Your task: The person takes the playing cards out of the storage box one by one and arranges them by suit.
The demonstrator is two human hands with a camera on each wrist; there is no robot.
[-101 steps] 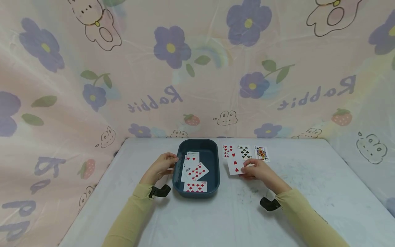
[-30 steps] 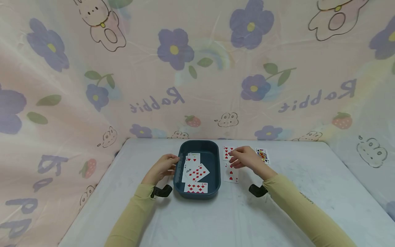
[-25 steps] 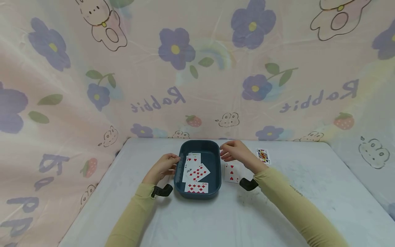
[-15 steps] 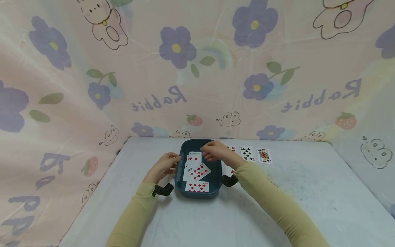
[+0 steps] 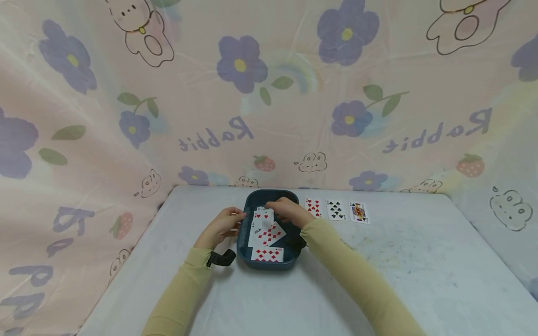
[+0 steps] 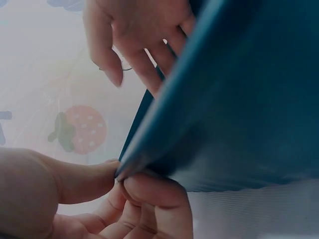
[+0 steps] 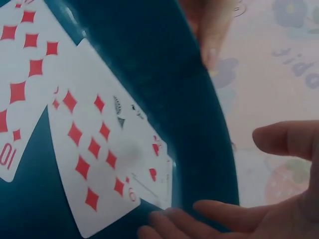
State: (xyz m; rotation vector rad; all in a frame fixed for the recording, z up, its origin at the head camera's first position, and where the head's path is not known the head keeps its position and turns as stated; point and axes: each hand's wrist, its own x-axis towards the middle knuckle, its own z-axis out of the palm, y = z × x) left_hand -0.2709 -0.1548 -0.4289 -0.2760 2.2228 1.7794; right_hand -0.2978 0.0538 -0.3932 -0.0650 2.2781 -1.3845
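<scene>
My left hand (image 5: 219,227) pinches the left rim of a dark blue tray (image 5: 269,266) between thumb and fingers, as the left wrist view shows. Inside the tray lie several playing cards, partly overlapping: a ten of diamonds (image 5: 267,255) at the near end, a nine of diamonds (image 7: 89,159), and a hearts card (image 5: 263,215) further back. My right hand (image 5: 290,212) is over the far part of the tray, its fingertips by the back cards. Its thumb (image 7: 284,138) stands apart from the fingers, and no card shows between them. Whether the fingertips touch a card I cannot tell.
Right of the tray, a row of face-up cards lies on the white table (image 5: 403,261): a hearts card (image 5: 313,208), a clubs card (image 5: 336,210) and a picture card (image 5: 359,213). A patterned curtain (image 5: 286,116) hangs behind the table.
My right hand first laid the three of hearts on the table, then moved left over the tray's rim and down into it. My sleeve now hides that card's place. The left hand stays put.
</scene>
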